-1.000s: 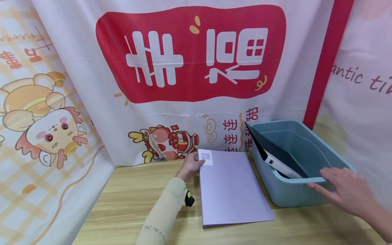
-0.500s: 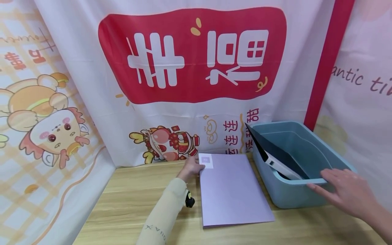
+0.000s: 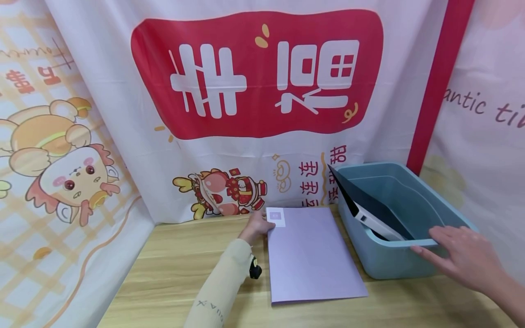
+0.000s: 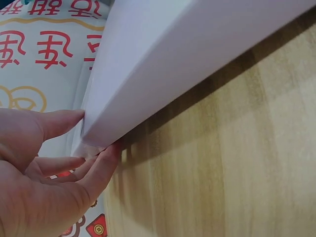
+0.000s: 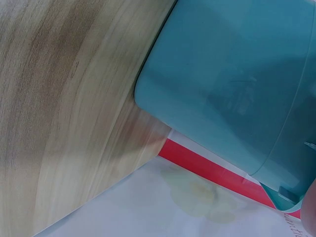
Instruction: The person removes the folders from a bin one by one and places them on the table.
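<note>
A pale purple file folder with a white label at its far left corner lies lengthwise on the wooden table. My left hand holds that corner. In the left wrist view, the thumb of my left hand is on the upper edge and the fingers are underneath, with a narrow shadowed gap along the table. A blue-grey plastic bin stands to the right. My right hand grips its near right rim, fingers over the edge and thumb outside. The right wrist view shows mostly the bin's outer wall.
Leaning inside the bin is a dark folder with a white spine, its corner sticking up past the left rim. Printed cloth hangs behind and at both sides. Bare wood shows left of my left arm.
The purple folder's far end has sunk slightly toward the table, together with my left hand. My right hand and the bin stay where they were; the head view shifted a little.
</note>
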Demonstrator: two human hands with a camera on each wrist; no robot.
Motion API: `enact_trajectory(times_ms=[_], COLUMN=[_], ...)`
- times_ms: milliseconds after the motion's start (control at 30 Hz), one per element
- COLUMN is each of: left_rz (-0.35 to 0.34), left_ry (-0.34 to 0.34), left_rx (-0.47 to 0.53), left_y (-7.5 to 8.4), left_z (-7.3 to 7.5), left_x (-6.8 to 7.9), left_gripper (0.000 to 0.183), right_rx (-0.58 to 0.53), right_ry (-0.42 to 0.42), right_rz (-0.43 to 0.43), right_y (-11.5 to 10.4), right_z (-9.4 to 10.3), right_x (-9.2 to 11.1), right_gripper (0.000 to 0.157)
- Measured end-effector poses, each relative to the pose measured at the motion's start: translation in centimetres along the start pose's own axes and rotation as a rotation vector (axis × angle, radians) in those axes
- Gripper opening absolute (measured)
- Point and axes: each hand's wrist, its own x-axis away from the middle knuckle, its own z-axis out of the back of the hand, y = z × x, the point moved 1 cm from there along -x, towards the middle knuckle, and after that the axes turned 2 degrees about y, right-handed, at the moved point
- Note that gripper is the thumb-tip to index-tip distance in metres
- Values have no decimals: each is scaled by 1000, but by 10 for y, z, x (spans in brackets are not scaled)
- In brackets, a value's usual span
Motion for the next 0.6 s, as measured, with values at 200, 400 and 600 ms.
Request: enact_trajectory(times_ms=[200,400,600], left_rz=[-9,-10,-11], left_ry=[-7,23,8], left_rx=[-1,-46,-32], left_y=[-4,-2,1], left_z=[-5,-7,-6], left_x=[-3,-3,-2], left_gripper=[38,36,40], right_rx=[-3,-10,-13], right_ry=[4,9,-5], right_rz=[2,-4,-8], right_y=[0,-1,0], right_z=[0,1,2], right_x=[1,1,-1], right_gripper=[42,42,42])
